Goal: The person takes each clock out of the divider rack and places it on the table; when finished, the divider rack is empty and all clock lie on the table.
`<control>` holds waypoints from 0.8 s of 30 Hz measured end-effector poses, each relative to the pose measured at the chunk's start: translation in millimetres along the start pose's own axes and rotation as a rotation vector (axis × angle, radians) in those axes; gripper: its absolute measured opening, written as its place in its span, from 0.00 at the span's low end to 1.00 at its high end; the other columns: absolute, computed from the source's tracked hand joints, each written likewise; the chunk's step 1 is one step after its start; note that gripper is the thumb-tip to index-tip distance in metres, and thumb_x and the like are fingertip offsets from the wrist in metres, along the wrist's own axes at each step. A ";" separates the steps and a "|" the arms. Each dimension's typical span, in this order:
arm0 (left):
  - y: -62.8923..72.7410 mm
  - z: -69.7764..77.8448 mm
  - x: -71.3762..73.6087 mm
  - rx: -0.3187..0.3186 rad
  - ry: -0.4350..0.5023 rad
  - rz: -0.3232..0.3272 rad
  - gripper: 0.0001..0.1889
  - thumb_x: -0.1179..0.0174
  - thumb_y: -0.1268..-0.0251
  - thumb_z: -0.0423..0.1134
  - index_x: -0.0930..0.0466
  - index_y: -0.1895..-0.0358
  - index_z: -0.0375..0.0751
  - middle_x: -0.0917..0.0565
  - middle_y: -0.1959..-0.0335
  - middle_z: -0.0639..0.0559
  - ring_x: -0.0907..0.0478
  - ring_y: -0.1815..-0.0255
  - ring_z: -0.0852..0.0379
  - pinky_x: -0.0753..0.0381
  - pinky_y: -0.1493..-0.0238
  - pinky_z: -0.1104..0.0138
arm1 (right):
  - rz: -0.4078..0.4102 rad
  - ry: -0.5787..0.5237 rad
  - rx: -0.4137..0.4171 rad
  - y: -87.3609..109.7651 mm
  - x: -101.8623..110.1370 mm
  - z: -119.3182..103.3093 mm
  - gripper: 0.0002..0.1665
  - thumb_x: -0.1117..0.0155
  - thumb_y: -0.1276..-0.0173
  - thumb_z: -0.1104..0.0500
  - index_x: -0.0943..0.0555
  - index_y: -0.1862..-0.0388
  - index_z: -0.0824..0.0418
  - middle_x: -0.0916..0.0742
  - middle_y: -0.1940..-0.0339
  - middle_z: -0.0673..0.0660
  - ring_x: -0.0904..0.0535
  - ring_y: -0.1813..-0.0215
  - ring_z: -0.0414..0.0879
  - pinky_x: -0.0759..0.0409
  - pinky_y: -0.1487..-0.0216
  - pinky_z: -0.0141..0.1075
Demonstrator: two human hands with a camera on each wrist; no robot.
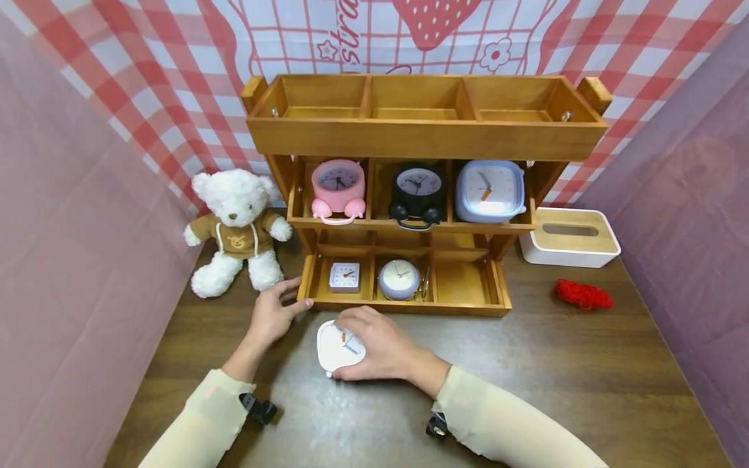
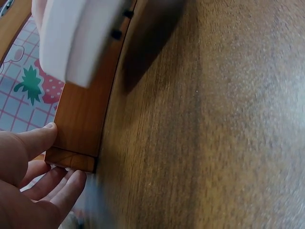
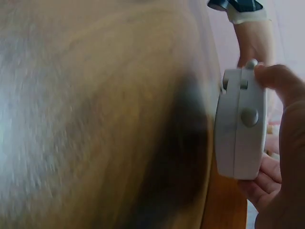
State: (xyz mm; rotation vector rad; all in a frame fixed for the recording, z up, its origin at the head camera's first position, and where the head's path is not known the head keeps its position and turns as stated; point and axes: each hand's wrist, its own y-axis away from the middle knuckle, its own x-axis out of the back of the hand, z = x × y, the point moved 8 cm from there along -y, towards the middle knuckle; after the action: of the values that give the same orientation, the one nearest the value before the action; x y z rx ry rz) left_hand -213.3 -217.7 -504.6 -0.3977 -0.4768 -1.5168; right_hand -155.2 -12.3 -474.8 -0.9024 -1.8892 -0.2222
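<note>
My right hand grips a white alarm clock between thumb and fingers, above the table in front of the shelf. The clock's edge with a round knob shows in the right wrist view. My left hand holds the front left corner of the wooden shelf's bottom tier, thumb on the front board and fingers around the end. That tier holds a small square lilac clock on the left and a round grey-blue clock in the middle; its right compartment is bare.
On the middle tier stand a pink clock, a black clock and a blue clock. A white teddy bear sits left of the shelf. At right are a tissue box and red yarn.
</note>
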 end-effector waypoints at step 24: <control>-2.2 -2.3 -0.6 0.001 0.000 0.003 0.30 0.28 0.37 0.32 0.24 0.32 0.28 0.19 0.37 0.31 0.18 0.39 0.36 0.17 0.40 0.49 | 0.070 0.108 -0.120 -12.8 -32.1 -8.9 0.49 0.25 0.49 0.26 0.19 0.36 0.54 0.19 0.32 0.53 0.24 0.35 0.46 0.23 0.33 0.41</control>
State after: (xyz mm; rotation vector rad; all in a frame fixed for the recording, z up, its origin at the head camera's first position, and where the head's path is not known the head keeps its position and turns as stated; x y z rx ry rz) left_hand -215.4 -218.5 -507.0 -0.3976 -0.4764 -1.5140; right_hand -150.1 -41.5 -494.5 -1.0155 -1.7558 -0.3382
